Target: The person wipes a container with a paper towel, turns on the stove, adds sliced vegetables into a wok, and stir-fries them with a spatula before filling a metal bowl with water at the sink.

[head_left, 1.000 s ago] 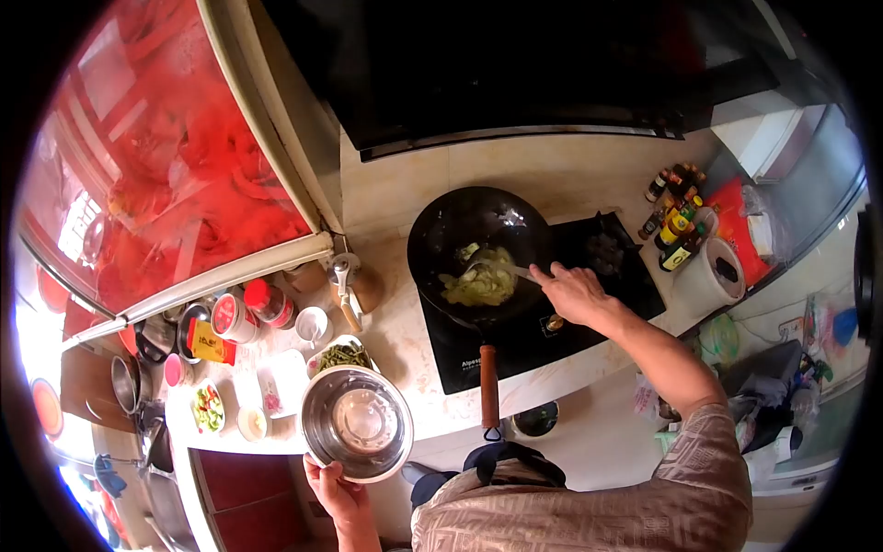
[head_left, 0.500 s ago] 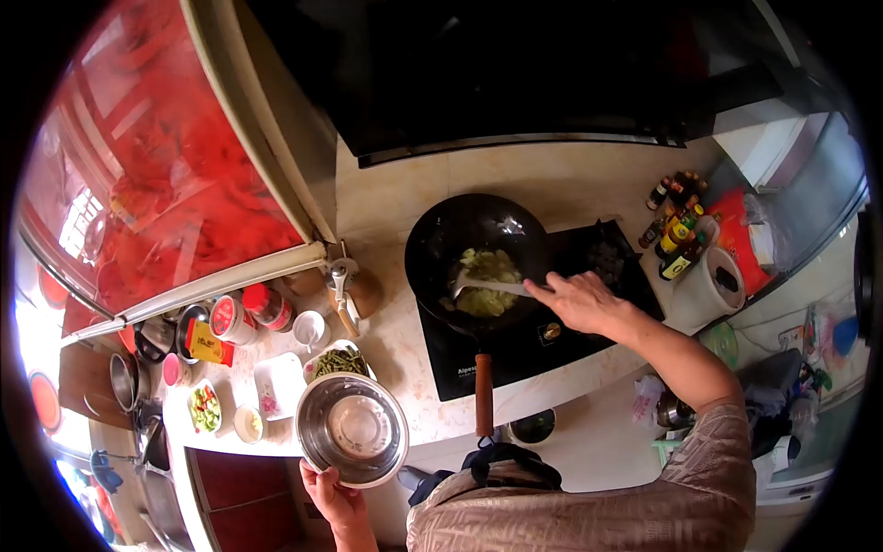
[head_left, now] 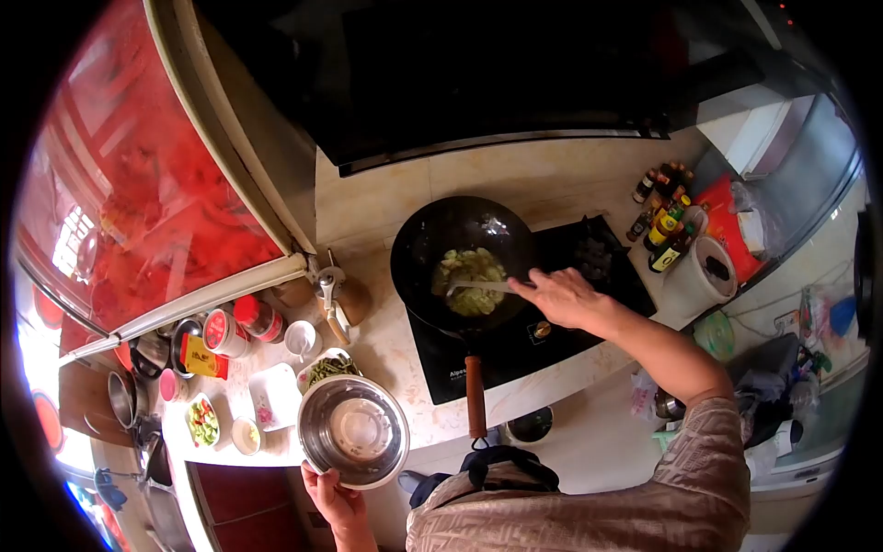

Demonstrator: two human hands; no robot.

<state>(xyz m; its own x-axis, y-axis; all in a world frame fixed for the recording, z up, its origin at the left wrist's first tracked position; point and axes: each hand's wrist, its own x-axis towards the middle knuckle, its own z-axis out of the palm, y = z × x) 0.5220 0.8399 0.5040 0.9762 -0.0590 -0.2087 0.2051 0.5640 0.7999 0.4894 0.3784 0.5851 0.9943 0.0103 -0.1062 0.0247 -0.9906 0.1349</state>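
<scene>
My right hand (head_left: 563, 296) is closed around the handle of a spatula (head_left: 489, 286), whose head rests among pale green chopped vegetables (head_left: 473, 268) in a black wok (head_left: 418, 241). The wok sits on a black gas stove (head_left: 602, 324), its wooden handle (head_left: 475, 397) pointing toward my body. By its rim, my left hand (head_left: 333, 498) grips a stainless steel bowl (head_left: 315, 432), tilted so that its inside faces up; only some wet shine shows in it. The bowl is held at the counter's front edge, partly covering a dish of green beans (head_left: 331, 368).
On the left counter (head_left: 386, 354) stand a white tray (head_left: 272, 396), a dish of cut vegetables (head_left: 202, 420), a small bowl (head_left: 246, 435), red-lidded jars (head_left: 258, 317) and a white cup (head_left: 303, 340). Sauce bottles (head_left: 664, 225) and a white bin (head_left: 701, 281) stand to the right. A dark range hood (head_left: 497, 83) hangs above.
The spatula head has shifted slightly within the vegetables as my right hand moves it. The camera view has tilted a little. My left hand keeps hold of the bowl.
</scene>
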